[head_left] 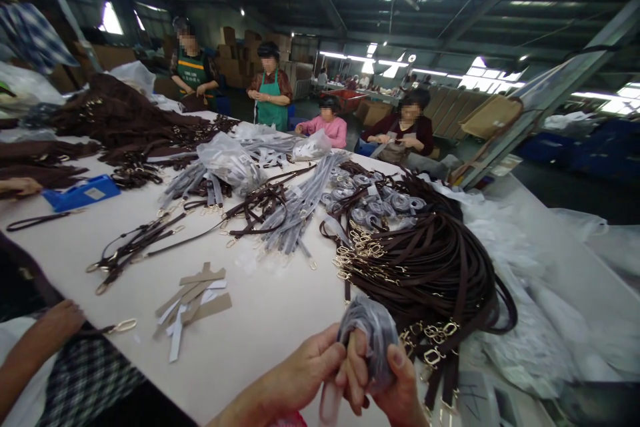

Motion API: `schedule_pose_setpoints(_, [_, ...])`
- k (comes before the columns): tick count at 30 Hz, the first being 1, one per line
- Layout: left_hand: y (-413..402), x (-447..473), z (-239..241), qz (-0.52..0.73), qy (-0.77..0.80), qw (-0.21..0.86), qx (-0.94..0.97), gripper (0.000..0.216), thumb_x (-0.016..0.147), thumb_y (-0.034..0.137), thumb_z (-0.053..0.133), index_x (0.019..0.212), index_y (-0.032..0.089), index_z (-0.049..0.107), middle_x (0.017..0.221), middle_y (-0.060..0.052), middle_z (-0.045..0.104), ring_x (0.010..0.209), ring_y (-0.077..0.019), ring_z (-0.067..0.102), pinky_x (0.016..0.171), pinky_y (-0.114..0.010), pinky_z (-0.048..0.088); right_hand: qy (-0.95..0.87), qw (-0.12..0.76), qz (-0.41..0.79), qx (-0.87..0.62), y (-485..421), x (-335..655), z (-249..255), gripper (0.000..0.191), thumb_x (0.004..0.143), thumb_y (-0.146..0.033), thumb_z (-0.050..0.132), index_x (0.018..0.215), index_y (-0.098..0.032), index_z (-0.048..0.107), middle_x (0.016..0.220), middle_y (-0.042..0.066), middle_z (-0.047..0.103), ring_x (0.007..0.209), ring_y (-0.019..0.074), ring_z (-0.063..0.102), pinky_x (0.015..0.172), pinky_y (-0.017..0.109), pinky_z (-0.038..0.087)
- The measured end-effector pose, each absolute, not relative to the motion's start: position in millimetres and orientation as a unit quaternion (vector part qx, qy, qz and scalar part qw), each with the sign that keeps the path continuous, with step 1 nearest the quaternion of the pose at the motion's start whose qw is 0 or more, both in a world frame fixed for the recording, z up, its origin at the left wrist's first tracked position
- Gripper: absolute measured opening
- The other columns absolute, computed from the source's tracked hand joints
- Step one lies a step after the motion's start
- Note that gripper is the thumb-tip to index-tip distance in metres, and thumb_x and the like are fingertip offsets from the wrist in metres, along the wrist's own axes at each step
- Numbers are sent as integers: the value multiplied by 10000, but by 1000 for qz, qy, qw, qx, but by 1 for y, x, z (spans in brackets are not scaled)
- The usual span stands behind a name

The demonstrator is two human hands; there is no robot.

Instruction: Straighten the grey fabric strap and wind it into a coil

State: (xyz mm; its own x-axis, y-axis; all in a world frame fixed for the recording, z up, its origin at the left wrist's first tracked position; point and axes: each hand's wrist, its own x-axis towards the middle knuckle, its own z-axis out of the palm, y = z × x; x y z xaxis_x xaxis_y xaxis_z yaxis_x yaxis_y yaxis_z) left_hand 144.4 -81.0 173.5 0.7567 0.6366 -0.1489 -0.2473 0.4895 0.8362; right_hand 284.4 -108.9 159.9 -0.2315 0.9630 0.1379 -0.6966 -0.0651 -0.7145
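Fingers [320,363] of your left hand [295,380] curl closed round a grey wrap [370,337], low centre of frame; the right hand [400,390] pinches the same wrap from the other side, thumb on top. Both hands hold it just above the table [260,320] edge. Whether a strap sits inside the wrap cannot be told; a pale loop hangs below the fingers.

Done, as far as it shows: a heap of coiled grey bundles [370,203] lies at centre, above the brown pile, and long wrapped pieces [295,210] fan out just left of it.

Left: a large pile of bare brown straps [440,267] with gold clips sits right of centre, touching your wrap's far side. Judged from its bulk, much remains unwrapped. More loose straps [135,247] lie at centre left.

Other items: card strips [193,300] left of centre; a blue box [83,192] at left; a co-worker's hand [57,323] at lower left, holding a strap with a gold clip. Four people work at the table's far end, top of frame.
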Motion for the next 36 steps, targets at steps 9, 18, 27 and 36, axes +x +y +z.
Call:
schedule_pose_setpoints(9, [-92, 153, 171, 302, 287, 815, 403, 571, 815, 700, 500, 997, 161, 552, 545, 65, 491, 489, -57, 437, 492, -199, 212, -370, 598, 688, -182, -111, 286, 140, 418, 887, -562, 513, 843, -163, 630, 556, 11, 591, 361, 143, 533, 418, 289, 505])
schedule_pose_setpoints(18, [-97, 175, 150, 387, 309, 823, 278, 603, 715, 677, 650, 994, 150, 560, 461, 120, 368, 402, -39, 299, 458, -205, 157, -351, 630, 668, -184, -109, 285, 133, 407, 877, -569, 513, 884, -180, 634, 588, 11, 624, 349, 150, 524, 466, 344, 539])
schedule_pose_setpoints(27, [-92, 180, 137, 420, 353, 804, 229, 513, 685, 594, 726, 880, 150, 561, 536, 97, 408, 497, -51, 306, 511, -196, 231, -334, 695, 571, -282, -107, 278, 114, 434, 878, -574, 524, 853, -178, 700, 553, -5, 622, 414, 143, 557, 481, 294, 529])
schedule_pose_setpoints(36, [-78, 171, 139, 452, 402, 730, 320, 435, 710, 555, 705, 877, 160, 634, 824, -34, 660, 833, -188, 559, 783, -286, 449, -236, 736, 529, -351, -103, 269, 115, 307, 818, -492, 666, 876, -194, 713, 771, 30, 728, 711, 184, 671, 664, 278, 574])
